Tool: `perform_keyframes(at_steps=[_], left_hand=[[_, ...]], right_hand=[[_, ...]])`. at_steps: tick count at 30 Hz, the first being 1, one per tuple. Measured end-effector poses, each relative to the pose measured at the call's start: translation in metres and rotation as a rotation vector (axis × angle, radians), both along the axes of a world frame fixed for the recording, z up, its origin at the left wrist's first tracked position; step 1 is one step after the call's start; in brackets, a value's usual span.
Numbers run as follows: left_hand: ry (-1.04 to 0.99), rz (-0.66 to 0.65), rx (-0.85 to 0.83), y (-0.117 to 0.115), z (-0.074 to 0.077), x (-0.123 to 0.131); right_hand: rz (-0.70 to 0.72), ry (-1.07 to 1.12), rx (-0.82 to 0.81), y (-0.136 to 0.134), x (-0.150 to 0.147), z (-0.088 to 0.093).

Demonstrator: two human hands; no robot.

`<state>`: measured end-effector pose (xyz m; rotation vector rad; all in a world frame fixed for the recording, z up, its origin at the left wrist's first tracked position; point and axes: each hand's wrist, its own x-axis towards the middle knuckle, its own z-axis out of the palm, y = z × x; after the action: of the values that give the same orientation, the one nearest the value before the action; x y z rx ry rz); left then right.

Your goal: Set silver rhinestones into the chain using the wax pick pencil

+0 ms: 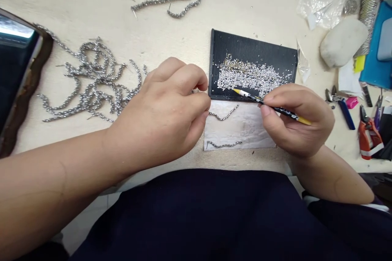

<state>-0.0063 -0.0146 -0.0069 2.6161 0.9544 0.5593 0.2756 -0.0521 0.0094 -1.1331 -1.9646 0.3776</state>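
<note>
Nearest my camera bulges smooth, dark navy cloth (199, 216), with pale floor tiles (88, 216) beside it. Creased white paper (254, 132) lies just before my landmark, the ridged black tray (232, 45), on a pale matte table (260, 0). Left of the tray, the left hand (171, 110) pinches a mostly hidden beaded strand (194, 91); at its near edge, the right hand (298, 120) pinches a patterned pencil (249, 96), tip over glittering stones (245, 75) inside. Farther left tangle knobbly silver chains (94, 79); right of the tray sits a rounded white rock (343, 43).

From far away, I saw a pale table (260, 4); on it lay silver chains (100, 80), a black tray (251, 45), white paper (241, 130) and pliers (365, 132).
</note>
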Motion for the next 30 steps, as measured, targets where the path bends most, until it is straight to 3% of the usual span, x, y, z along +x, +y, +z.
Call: perform_keyframes(at_steps=[7,14,30], left_hand=[[0.011,0.005,-0.017,0.001,-0.001,-0.001],[0.034,0.007,-0.009,-0.001,0.002,0.001],[0.026,-0.013,0.019,-0.002,0.001,0.001]], right_hand=[[0.031,0.026,-0.007,0.001,0.001,0.001],[0.345,0.042,-0.176,0.000,-0.002,0.014],[0.309,0.043,-0.203,-0.002,-0.003,0.015]])
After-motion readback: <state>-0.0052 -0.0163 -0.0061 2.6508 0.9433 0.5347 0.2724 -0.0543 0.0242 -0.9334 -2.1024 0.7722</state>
